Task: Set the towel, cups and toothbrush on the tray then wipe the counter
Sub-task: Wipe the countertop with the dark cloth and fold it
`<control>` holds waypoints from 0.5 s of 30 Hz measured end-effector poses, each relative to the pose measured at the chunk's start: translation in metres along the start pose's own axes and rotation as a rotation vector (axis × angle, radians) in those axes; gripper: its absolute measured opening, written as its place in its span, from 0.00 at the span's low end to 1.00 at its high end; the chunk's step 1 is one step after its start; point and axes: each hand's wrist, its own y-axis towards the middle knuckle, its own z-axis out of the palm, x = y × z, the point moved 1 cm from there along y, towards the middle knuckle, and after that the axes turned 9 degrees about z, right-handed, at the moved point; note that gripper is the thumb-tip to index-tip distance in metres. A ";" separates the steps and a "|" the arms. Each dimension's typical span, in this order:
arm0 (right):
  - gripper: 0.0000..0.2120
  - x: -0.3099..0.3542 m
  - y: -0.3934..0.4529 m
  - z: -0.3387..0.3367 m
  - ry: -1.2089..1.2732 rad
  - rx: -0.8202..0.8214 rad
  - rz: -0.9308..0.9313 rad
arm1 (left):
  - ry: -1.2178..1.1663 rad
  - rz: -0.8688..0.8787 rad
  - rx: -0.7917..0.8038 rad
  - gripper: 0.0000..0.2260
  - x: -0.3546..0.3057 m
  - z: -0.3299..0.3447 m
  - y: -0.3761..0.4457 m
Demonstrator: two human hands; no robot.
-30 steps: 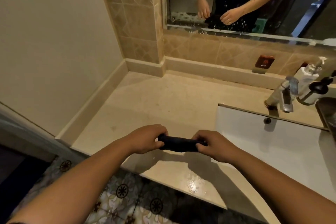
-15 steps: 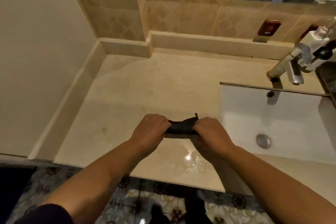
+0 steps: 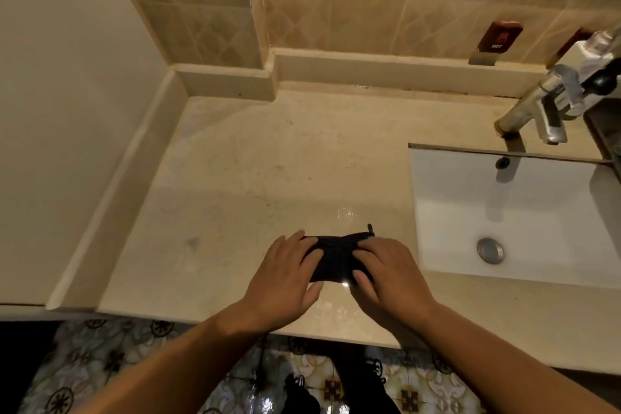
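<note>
A small dark cloth (image 3: 336, 259) lies flat on the beige counter (image 3: 255, 178), near its front edge and just left of the sink. My left hand (image 3: 285, 276) presses on the cloth's left half, fingers on top and thumb at its near edge. On the right half rests my right hand (image 3: 389, 272), held the same way. A short loop sticks up from the cloth's far right corner. The counter shines wet around the cloth. No cups, toothbrush or towel are in view.
A white rectangular sink (image 3: 504, 218) with a metal drain sits to the right. A chrome faucet (image 3: 537, 107) stands behind it, with pump bottles (image 3: 601, 54) and a dark object's edge (image 3: 608, 134) at the far right. A raised ledge borders the counter's left and back.
The cloth was held bunched between both fists above the counter. It now lies spread on the surface with my fingers flattened over it, and the view has tilted downward.
</note>
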 end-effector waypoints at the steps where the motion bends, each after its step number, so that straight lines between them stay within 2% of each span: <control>1: 0.20 0.004 0.004 0.002 -0.035 0.036 0.018 | 0.020 -0.034 0.052 0.27 -0.002 0.001 0.006; 3: 0.28 0.010 0.010 0.009 -0.117 0.168 0.054 | 0.052 -0.066 0.171 0.33 -0.001 0.008 0.016; 6: 0.32 0.009 0.008 0.022 -0.179 0.295 0.079 | 0.070 -0.066 0.319 0.35 0.005 0.019 0.023; 15: 0.30 0.008 -0.013 0.026 -0.201 0.267 0.070 | 0.043 -0.060 0.341 0.35 -0.001 0.030 0.010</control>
